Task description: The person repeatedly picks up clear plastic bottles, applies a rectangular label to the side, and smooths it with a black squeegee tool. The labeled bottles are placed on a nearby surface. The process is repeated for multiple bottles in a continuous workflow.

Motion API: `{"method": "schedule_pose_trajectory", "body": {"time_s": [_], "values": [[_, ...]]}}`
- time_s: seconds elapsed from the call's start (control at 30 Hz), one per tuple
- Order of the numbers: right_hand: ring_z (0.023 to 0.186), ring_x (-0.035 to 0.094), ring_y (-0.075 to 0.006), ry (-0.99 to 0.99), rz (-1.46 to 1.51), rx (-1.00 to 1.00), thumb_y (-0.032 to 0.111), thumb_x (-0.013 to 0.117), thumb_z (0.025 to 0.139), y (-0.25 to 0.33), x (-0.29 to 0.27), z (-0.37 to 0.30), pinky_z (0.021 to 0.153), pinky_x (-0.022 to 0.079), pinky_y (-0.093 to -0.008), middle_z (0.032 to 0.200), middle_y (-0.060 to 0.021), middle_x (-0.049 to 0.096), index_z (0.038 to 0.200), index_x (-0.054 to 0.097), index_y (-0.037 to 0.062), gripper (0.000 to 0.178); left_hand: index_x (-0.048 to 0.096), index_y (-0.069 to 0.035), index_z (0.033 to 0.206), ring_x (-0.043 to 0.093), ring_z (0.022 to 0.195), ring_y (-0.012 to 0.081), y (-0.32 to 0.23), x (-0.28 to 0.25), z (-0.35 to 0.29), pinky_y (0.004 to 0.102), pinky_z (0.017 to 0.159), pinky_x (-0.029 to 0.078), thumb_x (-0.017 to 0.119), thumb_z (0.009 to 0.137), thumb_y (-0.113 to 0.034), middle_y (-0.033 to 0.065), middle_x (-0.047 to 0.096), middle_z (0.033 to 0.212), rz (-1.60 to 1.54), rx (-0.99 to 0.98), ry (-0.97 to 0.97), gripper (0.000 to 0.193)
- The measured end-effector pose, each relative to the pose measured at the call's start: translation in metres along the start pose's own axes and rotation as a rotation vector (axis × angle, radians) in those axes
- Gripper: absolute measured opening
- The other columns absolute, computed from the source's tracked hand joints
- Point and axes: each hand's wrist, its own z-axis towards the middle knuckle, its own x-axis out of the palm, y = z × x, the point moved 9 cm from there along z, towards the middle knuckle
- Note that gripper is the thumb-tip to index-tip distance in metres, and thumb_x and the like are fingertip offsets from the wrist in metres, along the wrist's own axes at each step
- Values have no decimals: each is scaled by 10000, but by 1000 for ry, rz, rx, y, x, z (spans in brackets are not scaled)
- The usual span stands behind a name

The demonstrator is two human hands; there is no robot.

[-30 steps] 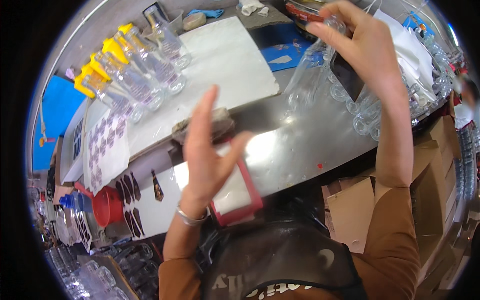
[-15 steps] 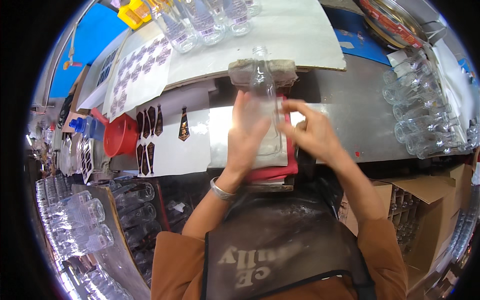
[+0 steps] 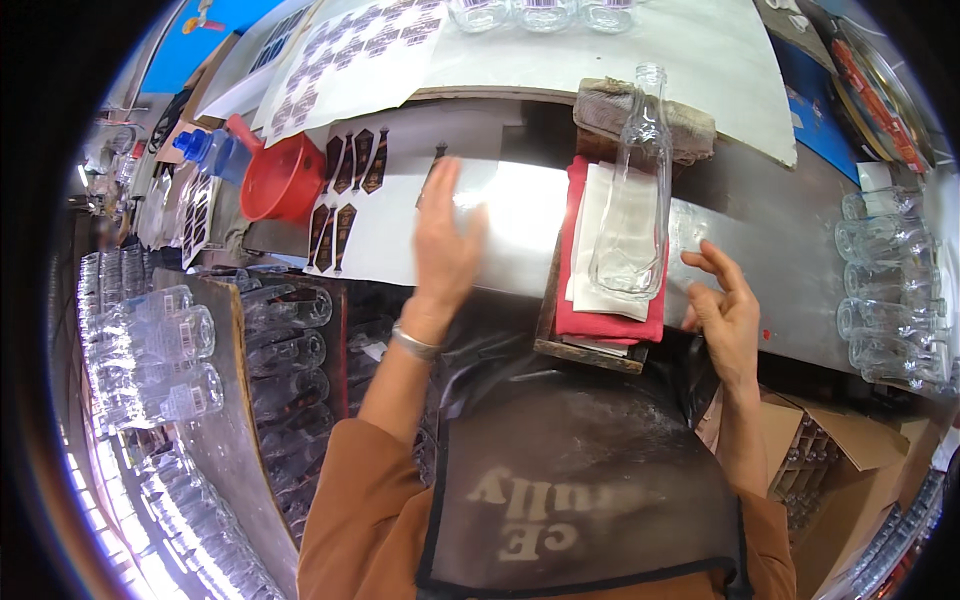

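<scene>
A clear glass bottle point(image 3: 632, 200) lies on a folded white cloth point(image 3: 590, 285) over a red cloth point(image 3: 575, 322), its neck on a rolled grey towel point(image 3: 603, 108) at the far end. Neither hand is touching it. Slightly blurred, my left hand point(image 3: 447, 245) is stretched out with nothing visible in it, over the near part of a white sheet point(image 3: 385, 245). One dark tie-shaped label point(image 3: 437, 160) is partly hidden behind its fingertips; several more labels point(image 3: 375, 165) lie to the left. Right of the bottle, my right hand point(image 3: 727, 320) is empty, its fingers bent and apart.
A red dipper point(image 3: 283, 180) and a blue-capped bottle point(image 3: 225, 155) stand at the left. Printed label sheets point(image 3: 370, 50) lie on the raised white board point(image 3: 500, 70). Glass bottles point(image 3: 885, 285) line the right side; others point(image 3: 165, 335) are stacked at left. An open carton point(image 3: 850, 500) sits at lower right.
My left hand has left the bottle and moved left to the label sheet. The bottle now rests on the cloths, and my right hand is apart from it. The view has shifted.
</scene>
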Motion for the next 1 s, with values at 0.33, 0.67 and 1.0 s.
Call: {"method": "schedule_pose_trajectory", "body": {"time_s": [0.33, 0.67, 1.0], "values": [[582, 560, -61, 81, -129, -152, 66, 742, 862, 20, 20, -7, 552, 482, -239, 1210, -133, 667, 1416, 486, -36, 619, 539, 4, 1374, 476, 1340, 345, -6, -34, -70, 473, 1117, 345, 801, 787, -175, 184, 502, 1467, 397, 144, 394, 667], [664, 621, -238, 8, -628, -496, 50, 786, 709, 45, 46, -8, 644, 538, -348, 1178, -160, 654, 1486, 439, 28, 851, 707, 19, 967, 686, 891, 165, 48, -53, -72, 295, 767, 544, 658, 944, -44, 71, 724, 965, -220, -288, 270, 83], [839, 680, -332, 20, -708, -466, 81, 783, 714, 48, 44, -8, 695, 560, -397, 1157, -155, 647, 1486, 424, 34, 853, 711, -19, 1000, 673, 1161, 272, -168, 9, 47, 347, 959, 534, 714, 834, 28, 145, 714, 1210, -279, 475, 174, 172]]}}
